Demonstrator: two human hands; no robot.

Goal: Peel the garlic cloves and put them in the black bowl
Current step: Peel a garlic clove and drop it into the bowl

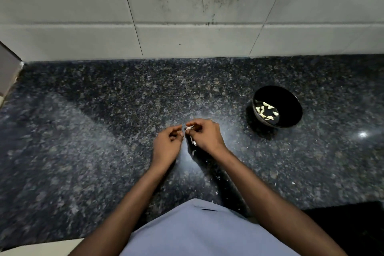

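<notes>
Garlic clove (188,129): 1 between 2 hands (188,137); 1 black bowl (291,97).

**Dim shot, glare on the stone**

Pretty dark overall. Light bounces off the polished bench (104,110) in a pale streak through the middle, plus a hot spot at 3 o'clock. Arms cast dark shadows. Wall tiles (187,6) bow at the edges; detail's soft.

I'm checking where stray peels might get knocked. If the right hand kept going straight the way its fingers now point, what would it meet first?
The right hand points leftward, pinching a garlic clove. It would probably meet the left hand first, fingertips nearly touching; the black bowl lies the other way.
</notes>
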